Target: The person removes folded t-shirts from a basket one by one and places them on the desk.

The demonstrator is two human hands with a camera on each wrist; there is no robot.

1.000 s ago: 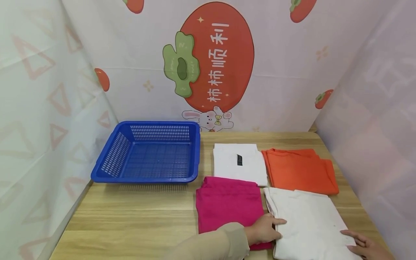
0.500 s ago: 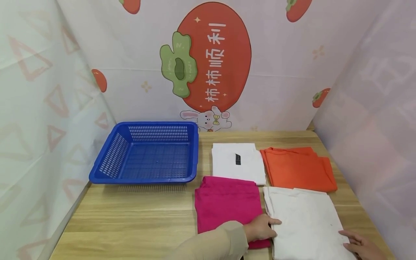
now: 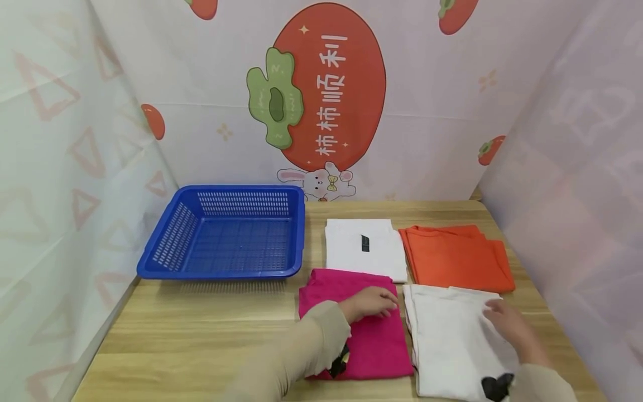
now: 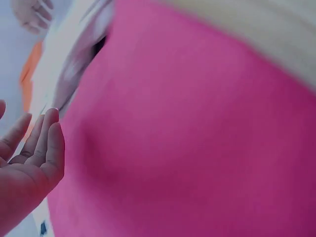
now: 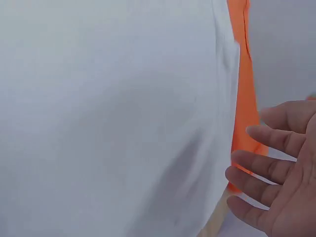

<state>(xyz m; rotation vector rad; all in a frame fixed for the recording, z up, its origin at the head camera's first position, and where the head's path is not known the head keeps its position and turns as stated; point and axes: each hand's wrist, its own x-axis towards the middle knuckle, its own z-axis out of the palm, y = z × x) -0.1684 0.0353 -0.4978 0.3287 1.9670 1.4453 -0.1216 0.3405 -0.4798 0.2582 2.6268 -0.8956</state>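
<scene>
My left hand (image 3: 373, 303) hovers over the folded magenta garment (image 3: 374, 352), its fingers loosely bent and nothing between them. In the left wrist view the same hand (image 4: 32, 163) shows relaxed fingers beside the pink cloth (image 4: 187, 123). Over the right side of the folded white garment (image 3: 447, 340) is my right hand (image 3: 509, 324), holding nothing. Its fingers (image 5: 261, 165) spread loosely past the white cloth's edge in the right wrist view. Behind lie a folded white shirt (image 3: 346, 251) with a dark label and a folded orange garment (image 3: 457, 259).
A blue plastic basket (image 3: 221, 275) with slotted sides stands at the back left of the wooden table (image 3: 201, 335). Printed cloth (image 3: 432, 84) hangs behind the table and along both sides. Dark straps show near both cuffs.
Both hands have left the edges of the front white garment. The left moved up and left over the magenta one; the right moved forward and left. The white garment lies slightly farther back.
</scene>
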